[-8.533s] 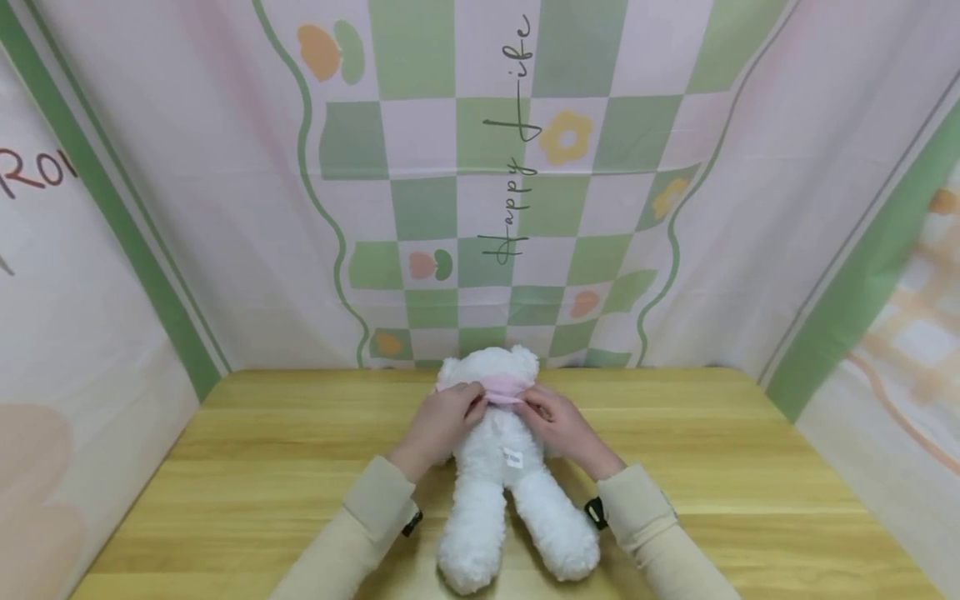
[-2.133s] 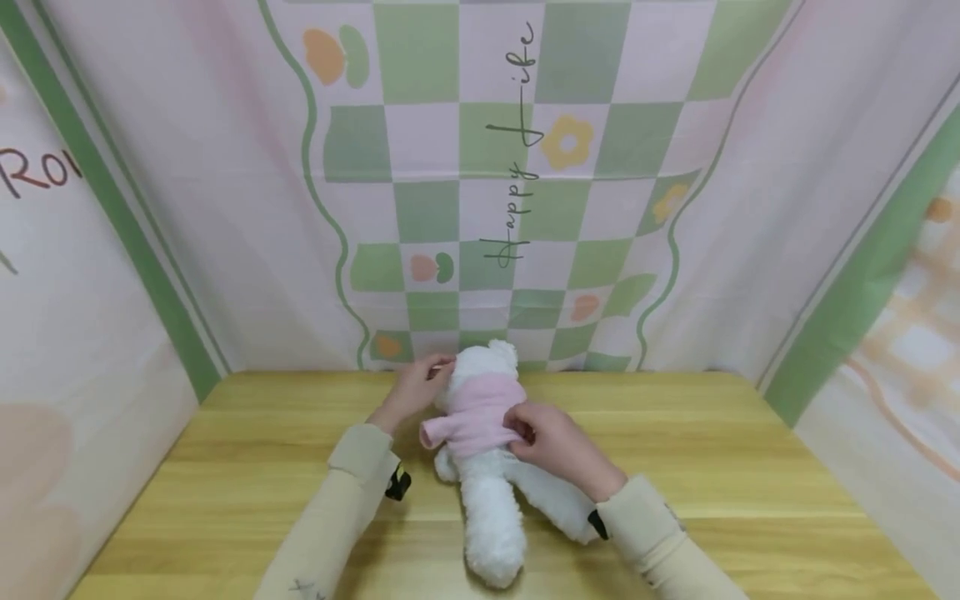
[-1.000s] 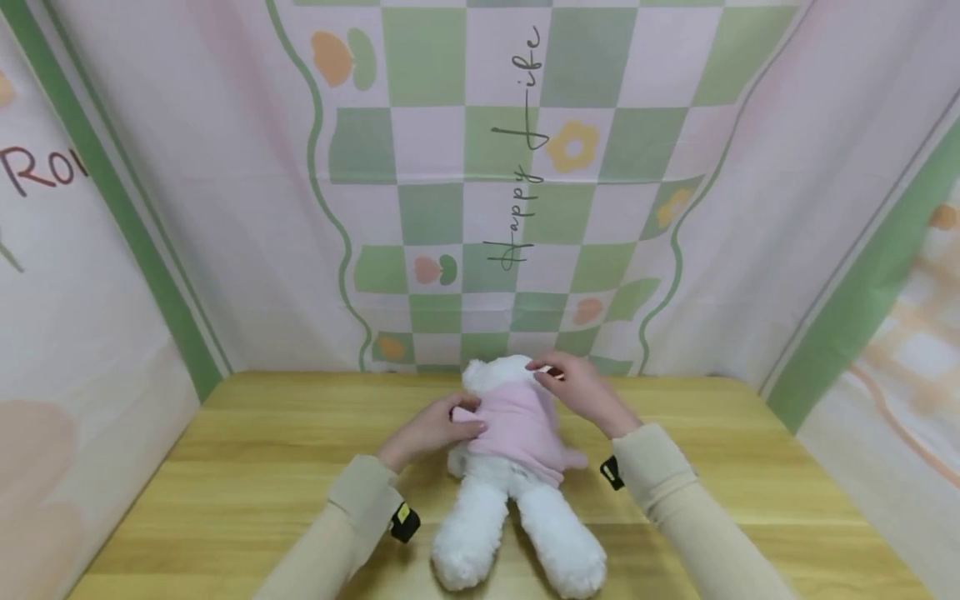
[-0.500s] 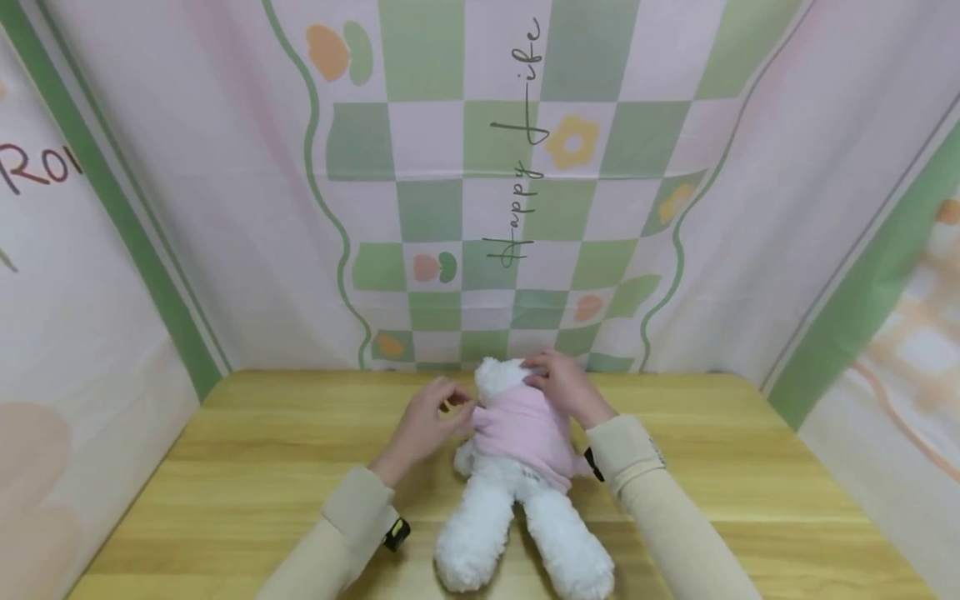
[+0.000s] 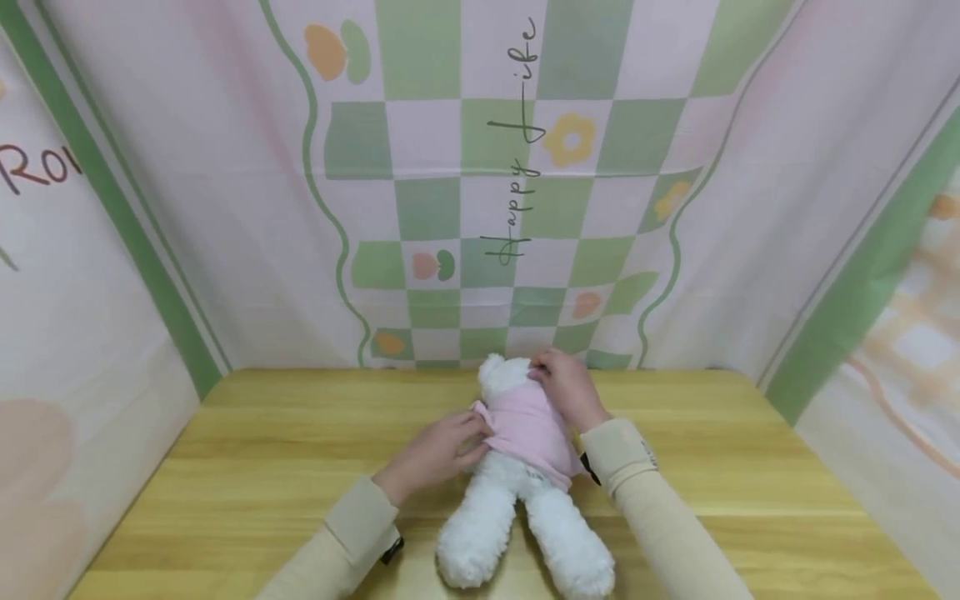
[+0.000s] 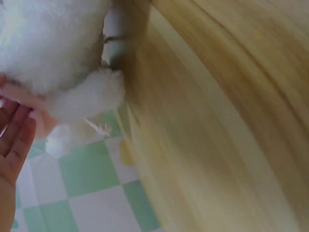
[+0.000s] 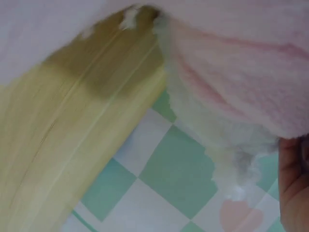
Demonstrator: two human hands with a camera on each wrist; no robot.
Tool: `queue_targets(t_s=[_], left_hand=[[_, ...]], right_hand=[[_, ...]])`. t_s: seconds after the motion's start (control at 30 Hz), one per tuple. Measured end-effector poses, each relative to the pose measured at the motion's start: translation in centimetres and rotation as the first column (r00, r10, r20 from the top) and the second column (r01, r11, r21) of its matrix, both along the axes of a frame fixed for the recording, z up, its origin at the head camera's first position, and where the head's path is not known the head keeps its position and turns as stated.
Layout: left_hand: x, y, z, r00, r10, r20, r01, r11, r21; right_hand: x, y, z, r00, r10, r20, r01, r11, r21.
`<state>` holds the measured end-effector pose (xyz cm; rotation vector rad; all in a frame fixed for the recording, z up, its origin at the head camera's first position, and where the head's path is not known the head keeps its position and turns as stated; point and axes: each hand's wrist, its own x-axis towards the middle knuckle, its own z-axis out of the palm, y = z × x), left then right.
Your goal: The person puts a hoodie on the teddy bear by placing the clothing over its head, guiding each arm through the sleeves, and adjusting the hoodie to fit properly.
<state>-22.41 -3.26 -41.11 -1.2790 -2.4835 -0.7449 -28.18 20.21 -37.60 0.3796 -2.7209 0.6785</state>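
A white plush bear [image 5: 476,525] lies on the table, legs toward me and head at the far end. A pink doll shirt [image 5: 525,425] covers its torso up to the neck. At the shirt's left side my left hand [image 5: 435,454] holds cloth between thumb and fingers. In the left wrist view the fingers [image 6: 19,135] are fairly straight beside the pink cloth and a fluffy white arm [image 6: 91,94]. My right hand [image 5: 570,387] has curled fingers at the right of the head, by the shirt's neck edge. In the right wrist view its fingertips meet the pink cloth [image 7: 270,92].
The wooden table [image 5: 285,433] ends at a curtain [image 5: 420,208] with green checks and flowers. Side curtains [image 5: 97,333] stand left and right. A dark wrist strap [image 5: 392,550] shows under the left cuff.
The shirt, earlier bunched at the bear's head, now covers its torso. In the last half second my left hand has moved lower along the shirt's left side; the right stays by the head.
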Motion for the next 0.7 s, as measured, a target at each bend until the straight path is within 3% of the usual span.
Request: queue_targets(t_s=[0.17,0.33,0.6,0.7], left_hand=[[0.5,-0.1,0.2,0.997,0.023,-0.072,-0.029,0.996,-0.09],[0.9,-0.7,-0.2,0.993,0.032,-0.112,-0.049,0.987,-0.15],[1.3,-1.6,-0.6,0.998,0.027,-0.055,-0.032,0.994,-0.1],[1.1,-1.8,-0.5,1.0,0.0,0.029,0.001,0.999,-0.047]], right_hand=[[0.2,0.9,-0.3,0.995,-0.101,0.013,0.101,0.993,-0.056],[0.3,2.0,-0.4,0.988,-0.151,0.008,0.151,0.986,-0.074],[0.2,2.3,-0.3,0.974,-0.222,0.032,0.225,0.969,-0.104],[0.1,2.2,-0.5,0.976,-0.217,0.011,0.217,0.97,-0.111]])
